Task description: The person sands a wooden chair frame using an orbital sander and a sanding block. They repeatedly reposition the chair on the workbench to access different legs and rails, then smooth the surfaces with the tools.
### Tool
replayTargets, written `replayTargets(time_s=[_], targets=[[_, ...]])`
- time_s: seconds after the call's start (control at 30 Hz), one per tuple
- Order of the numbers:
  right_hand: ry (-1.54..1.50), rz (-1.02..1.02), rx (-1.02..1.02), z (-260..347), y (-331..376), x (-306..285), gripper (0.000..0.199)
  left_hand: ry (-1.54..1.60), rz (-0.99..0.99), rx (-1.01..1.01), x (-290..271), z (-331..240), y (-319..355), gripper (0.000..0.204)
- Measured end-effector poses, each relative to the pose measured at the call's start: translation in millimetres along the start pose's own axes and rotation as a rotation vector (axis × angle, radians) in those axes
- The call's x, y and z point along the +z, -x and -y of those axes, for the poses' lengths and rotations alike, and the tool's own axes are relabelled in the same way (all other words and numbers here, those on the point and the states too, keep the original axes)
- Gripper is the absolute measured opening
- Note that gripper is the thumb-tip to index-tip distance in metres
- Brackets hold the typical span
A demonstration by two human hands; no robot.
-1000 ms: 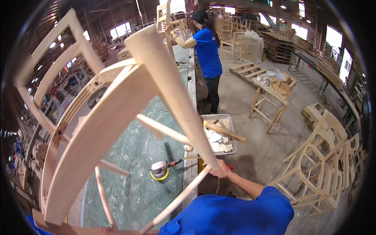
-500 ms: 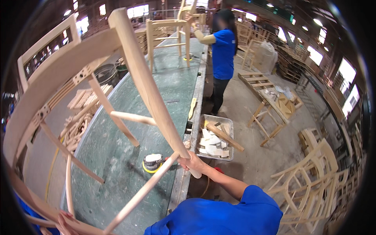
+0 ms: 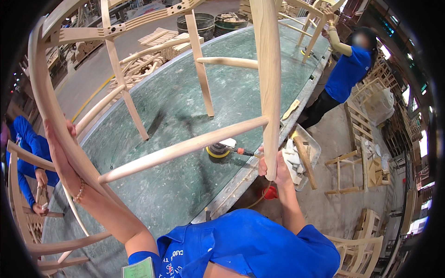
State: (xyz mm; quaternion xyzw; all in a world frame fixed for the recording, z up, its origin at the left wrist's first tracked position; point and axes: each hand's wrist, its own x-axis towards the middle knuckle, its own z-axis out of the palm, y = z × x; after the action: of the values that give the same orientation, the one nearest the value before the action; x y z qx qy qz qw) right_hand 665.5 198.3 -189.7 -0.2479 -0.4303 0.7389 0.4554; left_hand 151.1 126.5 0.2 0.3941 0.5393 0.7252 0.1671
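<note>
An unfinished pale wooden chair frame [image 3: 268, 69], with thick round legs and thin rungs, is tilted over a green worktable [image 3: 176, 180]. My right hand [image 3: 279, 169] is closed round the lower end of its thick right leg. On the other side my left hand [image 3: 58, 143] grips the thick left leg [image 3: 69, 150], its fingertips showing past the wood. Between the two legs runs a long rung [image 3: 185, 148]. Beyond that rung a yellow-and-black disc sander [image 3: 218, 149] lies on the table, its hose leading toward my right hand.
A tub [image 3: 316, 147] of scraps with a wooden stick [image 3: 304, 162] stands right of the table, near a red object [image 3: 270, 192]. A brush [image 3: 291, 110] lies on the table edge. Co-workers [image 3: 343, 69] handle chairs at far right and left. Wood pieces [image 3: 143, 69] are stacked beyond.
My view has swung, and the chair appears further right and more upright. My left arm has come into view along the left leg. My right hand still holds the right leg's end.
</note>
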Motion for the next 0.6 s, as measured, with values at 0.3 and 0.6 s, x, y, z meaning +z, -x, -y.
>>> replayTargets(time_s=[0.3, 0.6], targets=[[1.784, -0.114, -0.440, -115.3, -91.0, -18.7, 0.086, 0.083, 0.093, -0.115, 6.7, 0.6, -56.0, 0.049], [1.548, 0.145, -0.012, -133.1, -167.2, -23.1, 0.068, 0.068, 0.023, -0.075, 20.1, -10.1, -47.1, 0.050]])
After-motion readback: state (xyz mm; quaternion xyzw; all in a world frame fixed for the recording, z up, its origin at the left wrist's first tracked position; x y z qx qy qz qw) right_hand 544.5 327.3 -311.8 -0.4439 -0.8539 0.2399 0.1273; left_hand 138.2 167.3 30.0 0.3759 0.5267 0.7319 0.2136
